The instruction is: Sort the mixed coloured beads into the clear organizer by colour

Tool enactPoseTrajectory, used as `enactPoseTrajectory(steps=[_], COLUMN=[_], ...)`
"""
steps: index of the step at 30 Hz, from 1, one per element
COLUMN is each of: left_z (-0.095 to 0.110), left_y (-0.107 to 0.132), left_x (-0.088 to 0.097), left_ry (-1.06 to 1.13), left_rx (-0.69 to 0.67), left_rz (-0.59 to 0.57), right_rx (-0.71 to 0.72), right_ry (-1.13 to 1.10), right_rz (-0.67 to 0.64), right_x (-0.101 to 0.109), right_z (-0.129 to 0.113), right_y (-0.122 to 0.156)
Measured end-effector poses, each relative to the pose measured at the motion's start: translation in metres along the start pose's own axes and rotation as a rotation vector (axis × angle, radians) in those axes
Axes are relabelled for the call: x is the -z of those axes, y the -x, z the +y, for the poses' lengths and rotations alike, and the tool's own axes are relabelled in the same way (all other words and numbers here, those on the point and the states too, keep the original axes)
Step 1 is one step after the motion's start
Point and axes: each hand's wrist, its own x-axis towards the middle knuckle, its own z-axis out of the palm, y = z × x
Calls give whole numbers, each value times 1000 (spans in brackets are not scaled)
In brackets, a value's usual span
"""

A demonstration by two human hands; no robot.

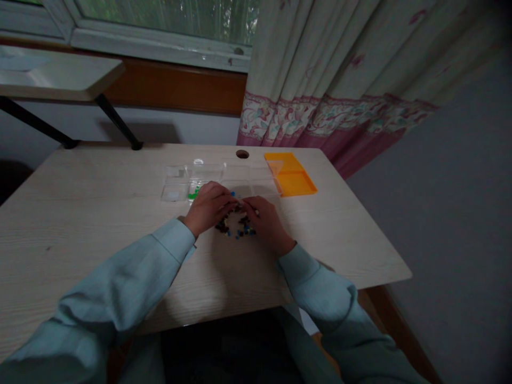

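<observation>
Just below and nearer the body than the fingertips point(228, 201), small pieces point(222, 227) in dark brown, blue and a paler shade lie loose on the desk point(120, 213), in a rough arch with bare wood at its middle. The left hand point(211, 205) and right hand point(264, 220) come in from either side, fingers bent and drawn together so that their tips nearly meet over the far edge of the arch; whether a piece is pinched between them I cannot tell, as the gap is too small and dim. Straight beyond the fingers stands a clear tray point(236, 172) with compartments, and ahead of the left fingers green pieces point(193, 194) appear to sit in one of these. Farther out, ahead and to the right of the right fingers, an orange box point(296, 184) lies at the tray's end. The step in hand looks like picking through the loose pieces at the arch's far edge; the next move, I judge, calls for a light, precise pinch that leaves neighbouring pieces undisturbed.
</observation>
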Motion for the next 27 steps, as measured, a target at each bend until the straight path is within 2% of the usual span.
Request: enactPoseTrajectory(steps=[4, 10, 18, 27], left_z=[1, -6, -11, -12], left_y=[-1, -2, -2, 1], left_x=[3, -1, -4, -5], left_ry=[-46, -111, -138, -117], left_rx=[114, 238, 283, 262], left_rz=[-22, 45, 26, 35], right_rx=[4, 156, 183, 185], right_ry=[49, 282, 417, 460], right_rz=[-24, -138, -151, -150], right_x=[0, -8, -22, -20], right_z=[2, 0, -7, -6], right_y=[-2, -2, -4, -5])
